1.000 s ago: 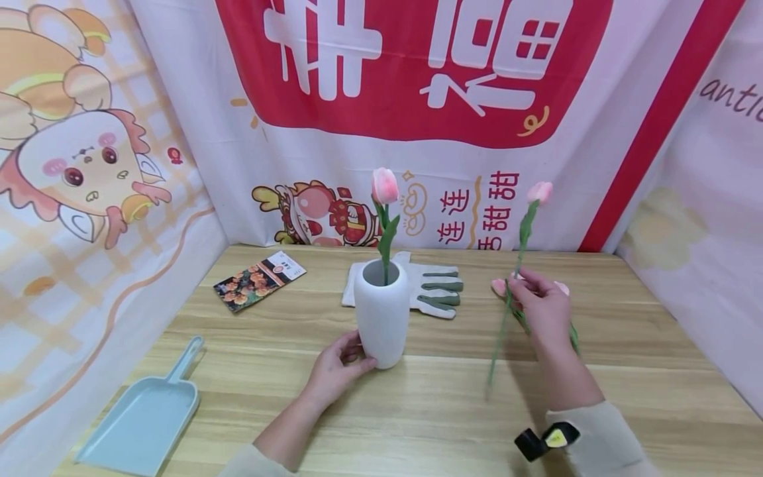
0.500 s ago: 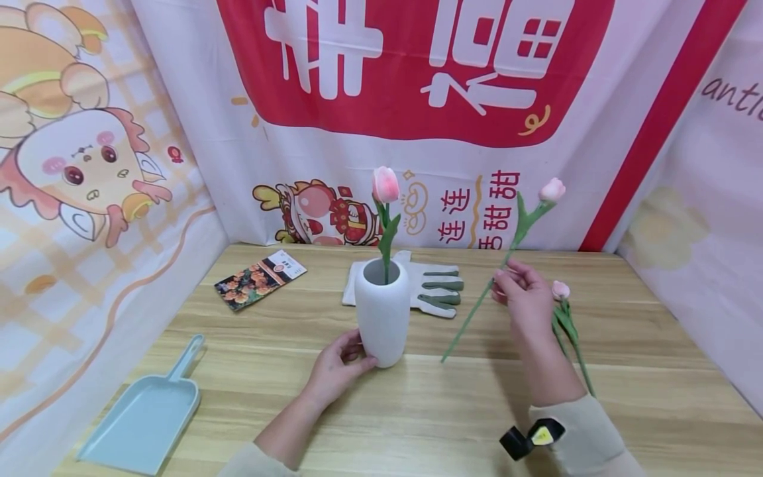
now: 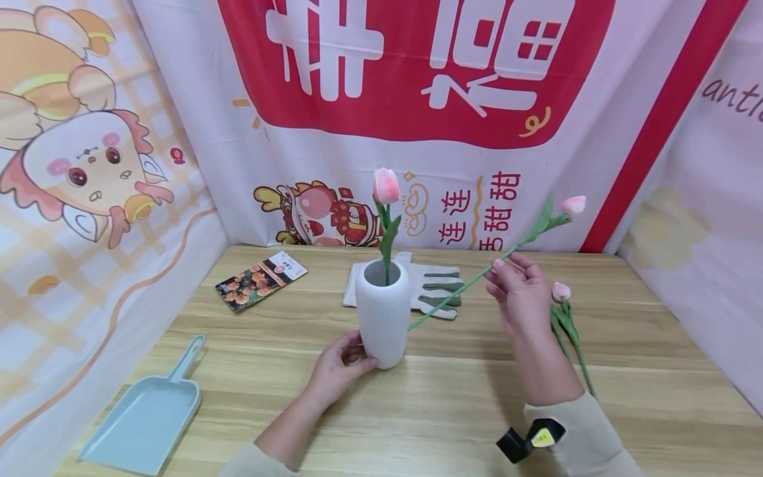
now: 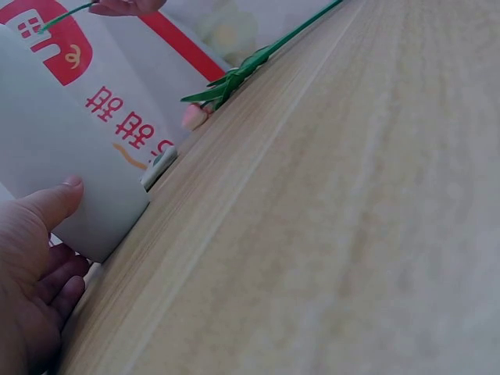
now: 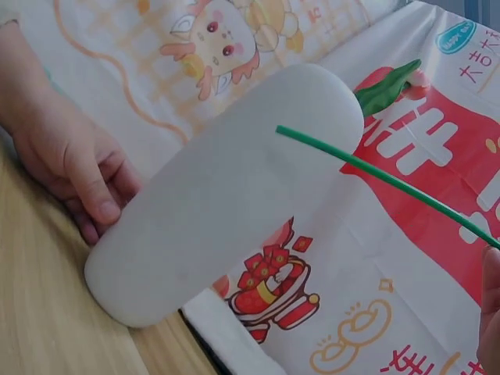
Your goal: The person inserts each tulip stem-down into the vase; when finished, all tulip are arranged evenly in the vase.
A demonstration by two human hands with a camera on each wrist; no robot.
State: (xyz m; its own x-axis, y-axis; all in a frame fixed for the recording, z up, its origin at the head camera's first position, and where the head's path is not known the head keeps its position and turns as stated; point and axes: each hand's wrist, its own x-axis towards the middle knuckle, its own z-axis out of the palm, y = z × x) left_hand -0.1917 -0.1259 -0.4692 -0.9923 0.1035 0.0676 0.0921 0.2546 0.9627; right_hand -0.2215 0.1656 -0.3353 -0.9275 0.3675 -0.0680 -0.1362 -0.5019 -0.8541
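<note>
A white vase [image 3: 383, 324] stands upright on the wooden table, with one pink tulip [image 3: 386, 187] in its mouth. Low on the vase's left side, my left hand [image 3: 338, 371] holds it, thumb in front and fingers curled behind, as the left wrist view shows. My right hand [image 3: 522, 291] pinches a second tulip [image 3: 573, 205] by its green stem [image 3: 459, 291]. That flower leans up to the right, while the stem's cut end slants down to the vase's right side. In the right wrist view the stem end [image 5: 285, 130] overlaps the vase near its top.
More pink tulips [image 3: 561, 291] lie right of my right forearm. Behind the vase is a grey-white work glove [image 3: 441, 285] with green fingers. A flower seed packet [image 3: 261, 281] lies back left, a light blue dustpan [image 3: 143, 417] front left. Printed cloth hangs behind the table.
My right hand has lifted the tulip off the other flowers and moved left, tilting it so the stem's lower end swings toward the vase. My left hand stays on the vase.
</note>
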